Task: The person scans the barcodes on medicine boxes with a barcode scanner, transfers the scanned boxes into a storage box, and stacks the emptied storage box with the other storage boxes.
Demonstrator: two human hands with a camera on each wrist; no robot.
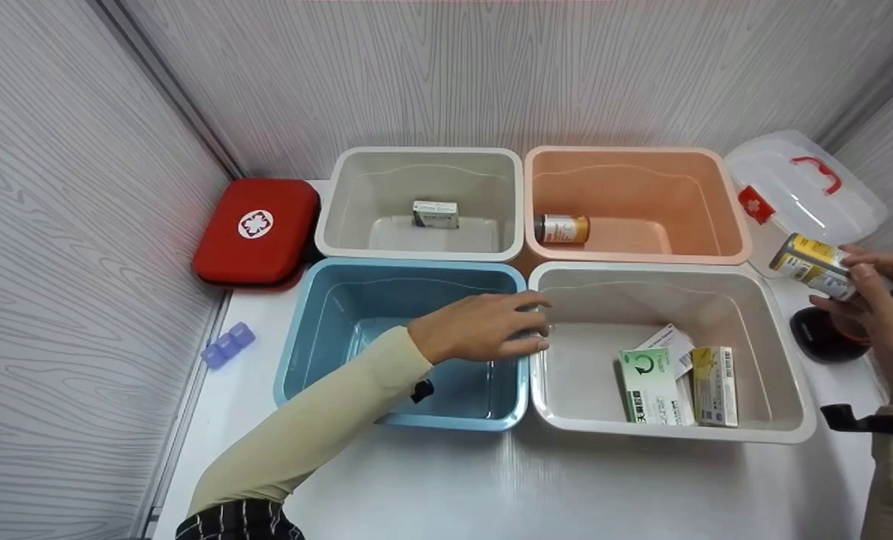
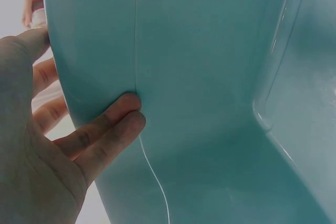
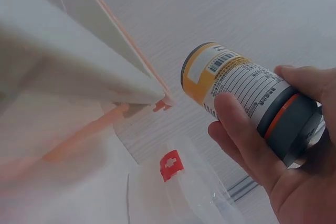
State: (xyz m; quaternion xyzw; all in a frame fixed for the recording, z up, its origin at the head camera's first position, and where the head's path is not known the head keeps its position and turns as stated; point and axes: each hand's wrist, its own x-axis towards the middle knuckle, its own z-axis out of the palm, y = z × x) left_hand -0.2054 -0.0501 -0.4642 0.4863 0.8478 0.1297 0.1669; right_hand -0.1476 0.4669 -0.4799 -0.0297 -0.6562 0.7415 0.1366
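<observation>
Right grip holds tilted bottle aloft, right of near grey bin; slackened fingers could drop it, we judge. Left grip, fingers loose, straddles blue bin wall; our leaning could shift bin.

Count four tubs, two bottles, at least four little boxes. Also one clear case, one purple pill holder.
</observation>
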